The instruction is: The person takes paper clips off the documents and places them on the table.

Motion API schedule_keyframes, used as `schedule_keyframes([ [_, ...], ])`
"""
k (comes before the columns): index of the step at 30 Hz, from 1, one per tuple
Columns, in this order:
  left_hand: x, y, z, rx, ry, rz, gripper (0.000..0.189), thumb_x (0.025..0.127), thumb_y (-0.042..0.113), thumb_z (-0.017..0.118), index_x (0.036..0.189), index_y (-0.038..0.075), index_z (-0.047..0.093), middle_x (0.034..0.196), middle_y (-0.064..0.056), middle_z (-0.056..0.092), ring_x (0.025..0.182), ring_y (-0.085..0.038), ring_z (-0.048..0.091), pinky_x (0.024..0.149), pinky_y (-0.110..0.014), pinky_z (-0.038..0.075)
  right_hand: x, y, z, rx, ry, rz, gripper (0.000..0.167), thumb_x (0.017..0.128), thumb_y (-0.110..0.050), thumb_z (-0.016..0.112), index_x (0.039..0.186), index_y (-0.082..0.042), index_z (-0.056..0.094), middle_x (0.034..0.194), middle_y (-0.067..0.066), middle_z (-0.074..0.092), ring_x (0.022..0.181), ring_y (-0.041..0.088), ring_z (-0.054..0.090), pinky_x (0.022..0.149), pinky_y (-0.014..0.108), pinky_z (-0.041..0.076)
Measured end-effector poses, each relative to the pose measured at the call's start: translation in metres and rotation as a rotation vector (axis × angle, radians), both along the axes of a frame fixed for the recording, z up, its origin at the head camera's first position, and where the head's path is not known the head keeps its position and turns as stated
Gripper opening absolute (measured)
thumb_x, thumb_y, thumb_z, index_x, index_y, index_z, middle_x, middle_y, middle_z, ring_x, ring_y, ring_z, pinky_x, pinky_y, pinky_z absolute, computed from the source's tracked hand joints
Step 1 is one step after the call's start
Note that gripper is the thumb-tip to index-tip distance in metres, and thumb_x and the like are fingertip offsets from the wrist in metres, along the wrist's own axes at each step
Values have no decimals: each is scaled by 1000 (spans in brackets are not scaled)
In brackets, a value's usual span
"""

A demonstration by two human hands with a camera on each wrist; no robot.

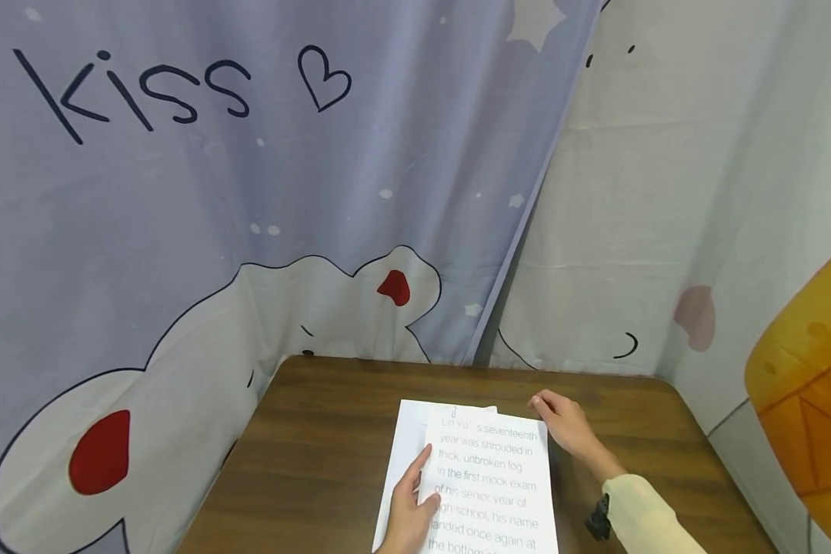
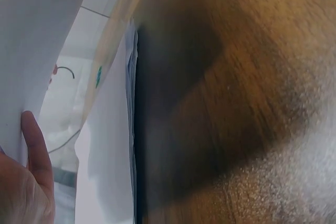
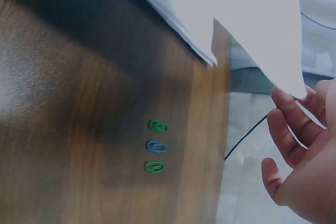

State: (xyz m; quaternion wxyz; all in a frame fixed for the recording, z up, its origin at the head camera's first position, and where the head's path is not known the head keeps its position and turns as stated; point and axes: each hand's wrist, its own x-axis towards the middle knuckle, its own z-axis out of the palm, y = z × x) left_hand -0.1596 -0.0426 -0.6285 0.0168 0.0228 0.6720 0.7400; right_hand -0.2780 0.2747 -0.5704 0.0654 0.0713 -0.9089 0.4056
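A sheet of printed paper [image 1: 488,477] is raised above a stack of white paper [image 1: 400,454] on the brown table. My left hand [image 1: 410,508] holds the sheet by its left edge, thumb over the printed side. In the left wrist view, one finger [image 2: 37,150] lies against the sheet [image 2: 37,40], while the stack [image 2: 107,145] lies below. My right hand [image 1: 566,423] is at the sheet's upper right corner. The right wrist view shows its fingertips pinching that corner of the sheet [image 3: 252,19]; the hand [image 3: 304,140] is beyond the table edge there.
Two green paper clips [image 3: 158,126] and a blue one [image 3: 156,146] lie in a row on the table [image 3: 105,182]. A patterned curtain [image 1: 305,192] hangs behind the table [image 1: 305,462]. Something black [image 1: 599,519] is at my right wrist.
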Motion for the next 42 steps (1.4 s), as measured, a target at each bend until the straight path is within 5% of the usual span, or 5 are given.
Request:
schedule_keyframes([
  [22,0,8,3,15,29,-11,84,82,-19,58,161,8,44,151,-27,55,107,-25,69,78,-29,62,1,-39,21,49,20,47,20,106,-38,63,103,-22,74,82,-5,67,74,13,55,69,28,42],
  [32,1,12,4,-10,13,11,83,81,-17,59,159,10,48,160,-26,47,109,-25,68,81,-27,60,-2,-58,32,45,24,105,15,105,-37,64,102,-25,73,83,-2,70,76,14,57,96,45,29],
  [42,2,13,6,20,10,4,84,80,-19,59,159,9,47,151,-27,55,109,-28,69,79,-27,61,-2,-69,33,64,5,139,20,105,-38,65,106,-21,76,84,-10,70,78,11,59,96,45,27],
])
